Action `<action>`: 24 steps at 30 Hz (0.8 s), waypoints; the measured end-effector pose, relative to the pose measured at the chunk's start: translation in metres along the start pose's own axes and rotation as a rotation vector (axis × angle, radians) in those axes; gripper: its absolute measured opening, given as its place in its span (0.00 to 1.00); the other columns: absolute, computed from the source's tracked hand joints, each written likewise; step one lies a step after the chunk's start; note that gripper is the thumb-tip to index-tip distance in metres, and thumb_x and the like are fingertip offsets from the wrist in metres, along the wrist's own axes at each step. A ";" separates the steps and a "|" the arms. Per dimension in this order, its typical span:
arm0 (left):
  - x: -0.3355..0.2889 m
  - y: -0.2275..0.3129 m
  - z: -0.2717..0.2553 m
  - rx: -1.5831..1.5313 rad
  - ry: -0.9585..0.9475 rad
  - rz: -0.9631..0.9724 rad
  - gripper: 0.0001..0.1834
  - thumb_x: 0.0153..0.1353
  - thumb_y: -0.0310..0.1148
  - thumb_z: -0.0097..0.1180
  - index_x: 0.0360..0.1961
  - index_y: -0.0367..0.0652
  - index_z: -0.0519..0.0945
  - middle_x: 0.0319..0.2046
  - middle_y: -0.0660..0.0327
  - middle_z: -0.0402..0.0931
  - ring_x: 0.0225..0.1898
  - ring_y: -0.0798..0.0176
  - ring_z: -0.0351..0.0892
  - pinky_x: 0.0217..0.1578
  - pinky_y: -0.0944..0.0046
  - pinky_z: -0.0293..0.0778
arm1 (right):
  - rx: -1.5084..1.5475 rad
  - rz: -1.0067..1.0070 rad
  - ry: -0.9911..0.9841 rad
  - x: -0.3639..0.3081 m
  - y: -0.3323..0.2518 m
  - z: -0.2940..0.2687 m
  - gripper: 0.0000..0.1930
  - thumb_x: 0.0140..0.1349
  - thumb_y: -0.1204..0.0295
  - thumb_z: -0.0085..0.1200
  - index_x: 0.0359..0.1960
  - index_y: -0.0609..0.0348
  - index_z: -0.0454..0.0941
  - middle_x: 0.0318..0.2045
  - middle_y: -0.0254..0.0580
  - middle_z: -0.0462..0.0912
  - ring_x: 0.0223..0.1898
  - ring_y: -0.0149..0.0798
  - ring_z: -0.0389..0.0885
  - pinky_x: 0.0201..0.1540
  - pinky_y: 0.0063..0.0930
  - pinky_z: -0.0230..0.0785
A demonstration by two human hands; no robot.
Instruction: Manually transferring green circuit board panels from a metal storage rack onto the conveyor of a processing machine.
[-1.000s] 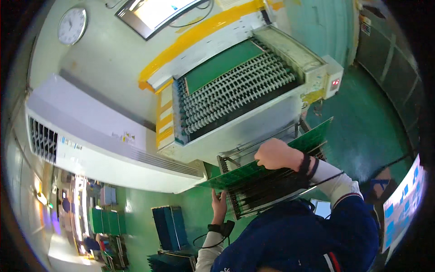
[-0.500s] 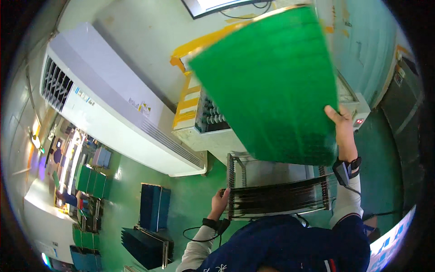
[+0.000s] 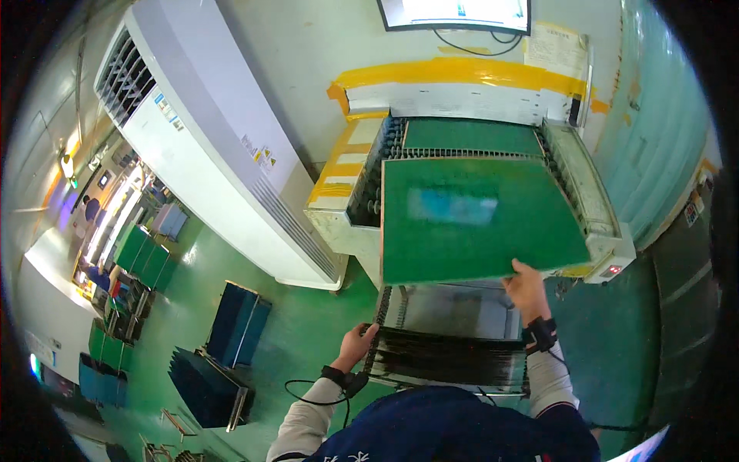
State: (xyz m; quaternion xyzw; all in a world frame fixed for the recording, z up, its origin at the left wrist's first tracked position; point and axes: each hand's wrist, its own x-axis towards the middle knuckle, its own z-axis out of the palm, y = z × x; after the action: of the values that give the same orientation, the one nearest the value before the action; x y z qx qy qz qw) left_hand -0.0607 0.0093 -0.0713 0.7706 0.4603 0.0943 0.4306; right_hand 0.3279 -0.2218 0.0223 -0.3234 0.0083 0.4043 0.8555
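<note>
Laid: far green board (image 3: pixel 472 136) on the roller machine (image 3: pixel 581 181) | Under way: near green board (image 3: pixel 477 239) over the machine's front, contact unclear, right hand (image 3: pixel 527 291) gripping its lower edge | Left hand (image 3: pixel 354 347) at the rack (image 3: pixel 381 306), grip unclear | Remaining: thin dark sheets (image 3: pixel 446 360) in rack
</note>
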 end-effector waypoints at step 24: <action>-0.003 0.022 -0.003 -0.076 -0.036 -0.149 0.41 0.60 0.61 0.56 0.57 0.30 0.75 0.46 0.42 0.81 0.49 0.45 0.81 0.50 0.55 0.74 | -0.181 0.125 0.023 0.079 0.046 -0.003 0.16 0.65 0.58 0.59 0.41 0.57 0.74 0.33 0.43 0.81 0.35 0.39 0.79 0.37 0.34 0.74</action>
State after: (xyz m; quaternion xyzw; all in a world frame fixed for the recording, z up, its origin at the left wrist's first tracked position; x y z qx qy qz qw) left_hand -0.0503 0.0042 -0.0516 0.7188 0.5045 0.0654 0.4738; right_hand 0.3497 -0.1481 -0.0268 -0.4031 0.0017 0.4520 0.7958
